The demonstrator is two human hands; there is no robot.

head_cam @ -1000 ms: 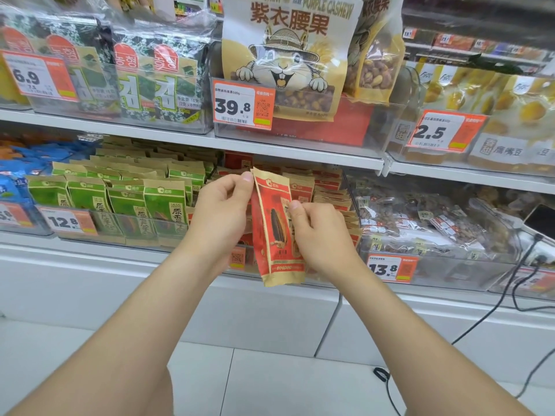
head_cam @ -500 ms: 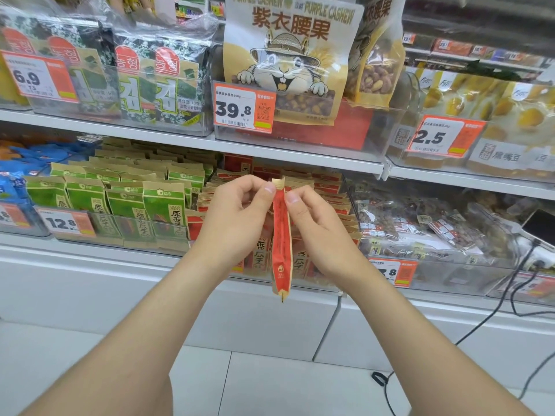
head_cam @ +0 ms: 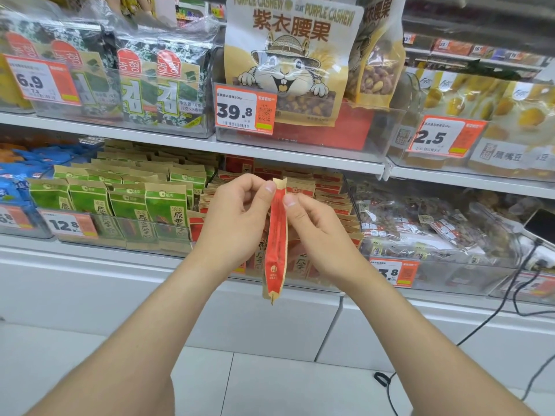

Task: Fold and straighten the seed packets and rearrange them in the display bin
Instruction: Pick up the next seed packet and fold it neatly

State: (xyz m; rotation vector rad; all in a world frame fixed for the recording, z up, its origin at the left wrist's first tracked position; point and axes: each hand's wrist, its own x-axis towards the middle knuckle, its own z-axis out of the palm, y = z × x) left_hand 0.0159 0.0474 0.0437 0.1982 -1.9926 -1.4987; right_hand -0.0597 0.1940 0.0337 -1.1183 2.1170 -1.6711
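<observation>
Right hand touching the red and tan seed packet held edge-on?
Touching. In the head view the right hand pinches the top of the red and tan paper seed packet with its thumb, opposite the left hand.

The red seed packet point(head_cam: 277, 241), face-on a second ago, now hangs edge-on; the left hand point(head_cam: 237, 223) and right hand point(head_cam: 315, 232) have closed together, pinching its 12 o'clock end.

Cashew bag point(head_cam: 288, 64) above a 39.8 price tag point(head_cam: 244, 109), seaweed packs point(head_cam: 159, 85) alongside.
</observation>
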